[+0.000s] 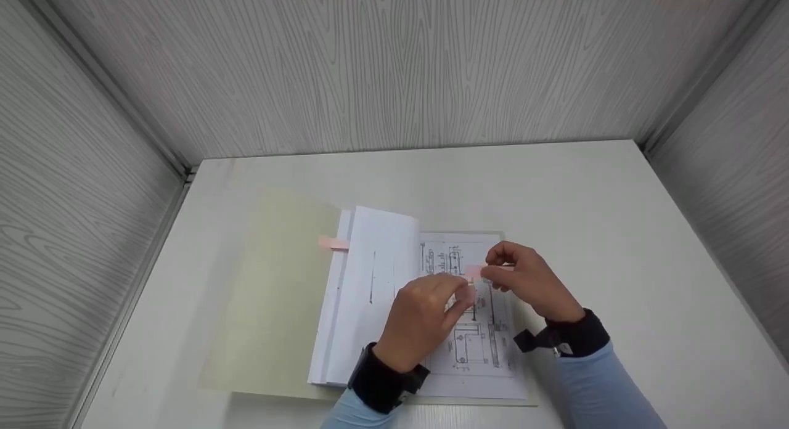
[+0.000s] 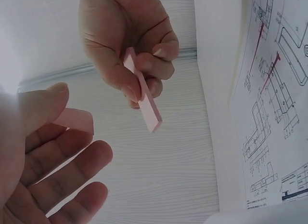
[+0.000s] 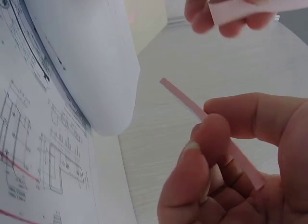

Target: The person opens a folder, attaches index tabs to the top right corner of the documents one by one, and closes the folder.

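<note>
My left hand (image 1: 419, 321) pinches a single pink sticky note (image 2: 77, 120) between thumb and fingers, above the right-hand page of an open folder. Just to the right, my right hand (image 1: 531, 281) grips a thin pad of pink sticky notes (image 2: 150, 111) between thumb and fingers. Note and pad are apart in both wrist views. Beneath the hands lies a sheet with a technical drawing (image 1: 471, 349), partly covered by them. Turned pages (image 1: 379, 275) stand bowed up on the left. Another pink sticky note (image 1: 333, 243) sticks out from the left edge of those pages.
The pale yellow folder cover (image 1: 277, 306) lies opened to the left. Everything rests on a white table (image 1: 585, 201). Grey wood-grain panels (image 1: 382, 65) enclose it at the back and on both sides.
</note>
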Available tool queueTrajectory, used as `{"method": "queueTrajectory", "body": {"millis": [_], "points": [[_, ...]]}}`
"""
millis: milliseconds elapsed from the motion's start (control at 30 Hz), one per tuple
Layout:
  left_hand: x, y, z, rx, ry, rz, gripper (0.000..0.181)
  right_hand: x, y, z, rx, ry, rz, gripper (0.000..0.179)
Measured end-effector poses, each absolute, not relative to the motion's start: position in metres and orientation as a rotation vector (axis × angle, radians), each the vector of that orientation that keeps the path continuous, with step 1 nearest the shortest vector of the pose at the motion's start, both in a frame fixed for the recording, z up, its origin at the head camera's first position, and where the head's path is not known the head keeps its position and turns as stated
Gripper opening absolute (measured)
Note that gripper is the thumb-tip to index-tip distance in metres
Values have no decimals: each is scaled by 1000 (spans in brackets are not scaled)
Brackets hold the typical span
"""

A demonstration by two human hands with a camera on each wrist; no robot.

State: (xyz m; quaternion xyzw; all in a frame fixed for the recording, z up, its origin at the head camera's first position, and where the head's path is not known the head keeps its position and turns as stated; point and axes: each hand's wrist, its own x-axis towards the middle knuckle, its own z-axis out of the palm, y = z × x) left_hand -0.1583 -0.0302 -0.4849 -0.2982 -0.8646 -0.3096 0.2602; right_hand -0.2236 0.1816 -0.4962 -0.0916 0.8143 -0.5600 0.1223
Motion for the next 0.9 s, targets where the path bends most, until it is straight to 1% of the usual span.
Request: {"method": "queueTrajectory", "body": {"millis": [100,233,367,500,667,900], "points": [[-159,-29,-487,-834,-2394,-812,16,-240,194,-498,-202,2437,-1615,18],[-159,-30,-488,-851,-2445,-802,15,-272,205,-502,-144,2535,-1541,19],[-157,-31,-489,-831,-2472,-804,16,-305,205,-505,-100,2625,-1450,19],[-157,-31,-489,-820,-2495,-790,18,-330,198,-512,-93,2664,-1361,19],[-157,-30,-488,-819,-2519,-774,18,-348,182,-525,-97,2704,-1246,18],[-156,-28,-488,-817,-2529,-797,17,-360,169,-536,-57,2779,-1027,15]]}}
